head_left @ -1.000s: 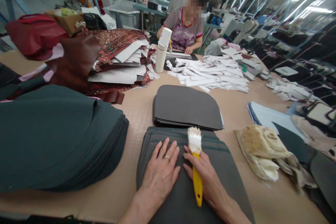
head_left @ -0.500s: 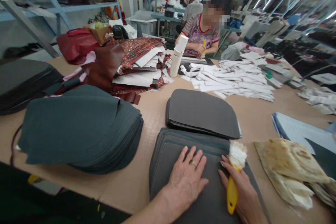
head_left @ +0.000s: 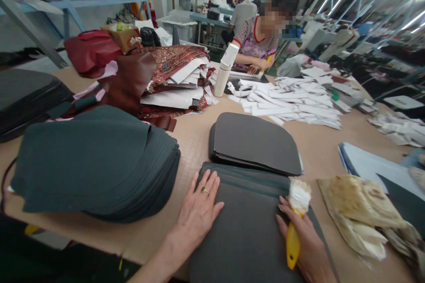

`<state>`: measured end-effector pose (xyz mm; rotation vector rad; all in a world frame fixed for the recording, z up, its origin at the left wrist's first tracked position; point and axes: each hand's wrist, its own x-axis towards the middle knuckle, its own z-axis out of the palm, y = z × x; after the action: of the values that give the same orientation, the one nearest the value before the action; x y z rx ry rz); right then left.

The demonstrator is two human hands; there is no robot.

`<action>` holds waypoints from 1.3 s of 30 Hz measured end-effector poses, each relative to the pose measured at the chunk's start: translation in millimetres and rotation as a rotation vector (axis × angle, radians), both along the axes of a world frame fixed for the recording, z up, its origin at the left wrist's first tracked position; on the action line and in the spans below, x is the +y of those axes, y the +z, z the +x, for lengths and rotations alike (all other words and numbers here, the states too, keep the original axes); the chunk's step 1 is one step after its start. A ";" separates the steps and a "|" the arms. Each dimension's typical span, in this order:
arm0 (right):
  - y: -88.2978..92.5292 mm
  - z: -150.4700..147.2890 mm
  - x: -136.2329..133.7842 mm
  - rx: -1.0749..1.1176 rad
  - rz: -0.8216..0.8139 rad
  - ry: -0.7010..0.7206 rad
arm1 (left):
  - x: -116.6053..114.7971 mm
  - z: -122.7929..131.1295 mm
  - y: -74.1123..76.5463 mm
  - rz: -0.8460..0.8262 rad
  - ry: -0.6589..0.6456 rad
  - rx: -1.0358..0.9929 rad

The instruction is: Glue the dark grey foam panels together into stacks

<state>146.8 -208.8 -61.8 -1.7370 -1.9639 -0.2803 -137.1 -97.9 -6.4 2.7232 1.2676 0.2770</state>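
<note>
A stack of dark grey sheets lies in front of me, its back edges fanned in steps. Flat on its upper left edge rests my left hand, fingers stretched out, a ring on one of them. My right hand lies at the stack's right side and holds a brush with a yellow handle; its bristles are coated in white and point away from me. Just behind is a second stack of grey rounded panels. To the left sits a thick pile of dark green pieces.
A stained cloth lies at right, near a blue-edged pad. Farther back are white strips, a white bottle and patterned red material. Across the table, a co-worker bends over with another yellow brush.
My left hand has slid left, from the middle of the grey stack to its left edge. The right hand with the brush has hardly moved. The co-worker's hands have shifted slightly.
</note>
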 end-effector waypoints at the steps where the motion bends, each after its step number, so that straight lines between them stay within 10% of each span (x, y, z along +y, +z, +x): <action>1: 4.2 -3.5 0.8 0.013 -0.008 -0.006 | 1.2 -4.8 -2.3 0.024 0.012 0.016; 7: 11.8 -13.9 2.9 0.116 -0.031 -0.065 | -1.3 -6.0 -0.4 0.157 0.190 -0.001; 13: 19.6 -13.5 5.3 0.141 -0.035 -0.055 | -14.4 42.2 8.1 0.078 -0.095 -0.053; 21: 49.2 -38.7 18.1 0.180 -0.128 0.058 | -11.5 54.8 -12.7 0.167 -0.138 -0.019; 32: 19.7 59.5 -22.8 0.301 -0.044 -0.257 | -10.5 53.5 -10.7 0.216 -0.149 0.023; 39: 29.8 35.1 -25.8 0.298 0.089 -0.209 | -27.8 79.2 3.1 0.175 -0.135 0.024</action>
<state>181.8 -234.6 -32.0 -1.8116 -1.5414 -0.1658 -57.9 -125.7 -3.3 2.9518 1.1063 0.3571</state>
